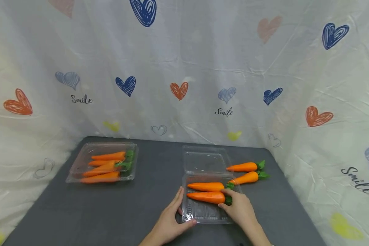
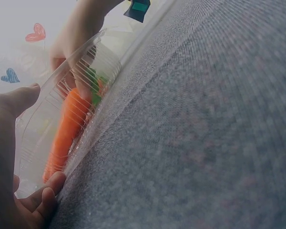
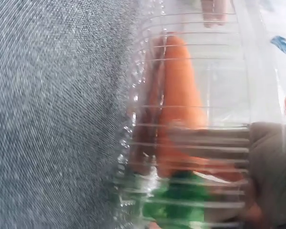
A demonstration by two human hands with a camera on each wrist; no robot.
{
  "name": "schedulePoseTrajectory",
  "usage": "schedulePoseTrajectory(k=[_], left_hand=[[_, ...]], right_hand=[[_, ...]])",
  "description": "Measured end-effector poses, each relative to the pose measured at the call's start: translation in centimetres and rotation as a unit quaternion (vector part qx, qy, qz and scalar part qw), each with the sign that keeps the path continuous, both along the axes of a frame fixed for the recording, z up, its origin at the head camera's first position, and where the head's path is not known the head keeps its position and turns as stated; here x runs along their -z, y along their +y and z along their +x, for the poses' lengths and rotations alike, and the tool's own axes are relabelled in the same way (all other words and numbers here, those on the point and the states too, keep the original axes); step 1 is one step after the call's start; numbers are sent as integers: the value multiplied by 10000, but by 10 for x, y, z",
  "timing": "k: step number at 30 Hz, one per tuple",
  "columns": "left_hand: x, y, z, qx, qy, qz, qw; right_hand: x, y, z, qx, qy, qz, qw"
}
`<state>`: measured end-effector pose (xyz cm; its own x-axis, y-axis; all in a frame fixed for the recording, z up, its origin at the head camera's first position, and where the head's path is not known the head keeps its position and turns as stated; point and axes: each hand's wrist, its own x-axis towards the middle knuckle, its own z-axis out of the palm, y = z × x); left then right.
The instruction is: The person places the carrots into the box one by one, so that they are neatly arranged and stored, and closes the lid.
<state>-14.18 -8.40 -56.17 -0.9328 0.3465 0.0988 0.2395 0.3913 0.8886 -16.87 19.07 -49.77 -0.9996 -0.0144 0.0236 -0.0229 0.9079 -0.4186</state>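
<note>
In the head view, a clear plastic clamshell box (image 1: 203,213) lies with its lid (image 1: 204,162) folded back. Inside are two carrots with green tops, a rear carrot (image 1: 205,186) and a front carrot (image 1: 206,197). My right hand (image 1: 241,208) reaches in from the right and pinches the front carrot by its thick, leafy end. The right wrist view, though blurred, shows fingers on that carrot (image 3: 181,90) through the ribbed wall. My left hand (image 1: 169,218) rests against the box's left front corner, fingers extended along the side and thumb at the front rim.
Two loose carrots lie beside the box, one farther back (image 1: 243,167) and one nearer (image 1: 246,178). At the left of the grey table (image 1: 110,215) stands a closed clear box (image 1: 80,171) holding several carrots. A curtain printed with hearts (image 1: 178,51) hangs behind the table.
</note>
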Motion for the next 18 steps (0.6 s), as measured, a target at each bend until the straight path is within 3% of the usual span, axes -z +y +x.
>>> schedulePoseTrajectory(k=[5,11,18], left_hand=[[0,0,0,19,-15,23,10000],[-1,0,-1,36,-81,31,10000],[0,-1,-1,7,-63,35,10000]], right_hand=[[-6,8,2,88,97,-442,9989],[-15,33,-2,324,534,-858,9944],[-19,75,-19,514,751,-855,9922]])
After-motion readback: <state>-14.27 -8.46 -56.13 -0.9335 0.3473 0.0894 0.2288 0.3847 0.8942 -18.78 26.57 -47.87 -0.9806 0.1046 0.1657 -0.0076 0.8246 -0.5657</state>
